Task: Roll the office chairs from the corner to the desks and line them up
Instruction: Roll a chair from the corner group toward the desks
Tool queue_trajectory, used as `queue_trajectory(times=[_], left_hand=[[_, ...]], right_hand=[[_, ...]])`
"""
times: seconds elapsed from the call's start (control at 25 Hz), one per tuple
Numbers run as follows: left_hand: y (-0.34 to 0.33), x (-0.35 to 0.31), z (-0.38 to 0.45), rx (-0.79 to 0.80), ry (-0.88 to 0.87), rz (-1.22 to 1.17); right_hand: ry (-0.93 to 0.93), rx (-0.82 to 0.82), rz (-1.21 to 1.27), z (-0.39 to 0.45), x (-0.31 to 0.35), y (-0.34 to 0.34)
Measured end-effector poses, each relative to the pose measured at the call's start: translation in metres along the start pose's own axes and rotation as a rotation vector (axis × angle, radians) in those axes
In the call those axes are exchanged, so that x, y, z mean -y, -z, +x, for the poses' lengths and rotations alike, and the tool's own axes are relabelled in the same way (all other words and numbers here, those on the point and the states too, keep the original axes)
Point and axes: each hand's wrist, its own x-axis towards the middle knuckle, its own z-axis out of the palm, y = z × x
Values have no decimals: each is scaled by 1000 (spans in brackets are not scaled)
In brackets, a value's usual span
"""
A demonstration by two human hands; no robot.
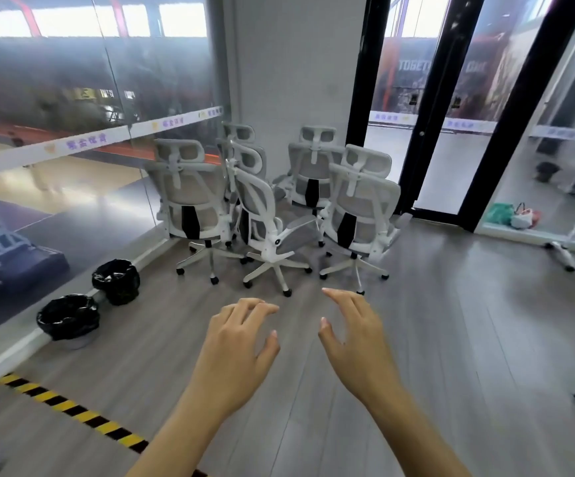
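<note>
From where I sit, two black-lined bins (115, 280) stand at far left by the glass wall (72, 98). My left hand (236, 346) hangs over the wood floor (451, 321), fingers (262, 308) loosely apart and curled, gripping nothing. The chairs (275, 201) sit clustered in the corner straight ahead, well apart from both hands, most with their backs toward me. The middle front chair (272, 232) is turned side-on, seat pointing right. My right hand (355, 339) is likewise empty, its fingers spread, and looks slightly nearer the right-front chair (358, 211). I'd judge that one the likeliest first grab. The band across the glass carries writing too blurred to read; a poster beyond the door (427, 132) seems to begin "TOGET".
</note>
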Motion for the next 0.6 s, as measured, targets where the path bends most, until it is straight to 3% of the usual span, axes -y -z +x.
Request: queue_trajectory(times=[0.6], left_hand=[[-266, 37, 464, 148, -121, -70]], right_hand=[[-146, -79, -27, 405, -307, -36]])
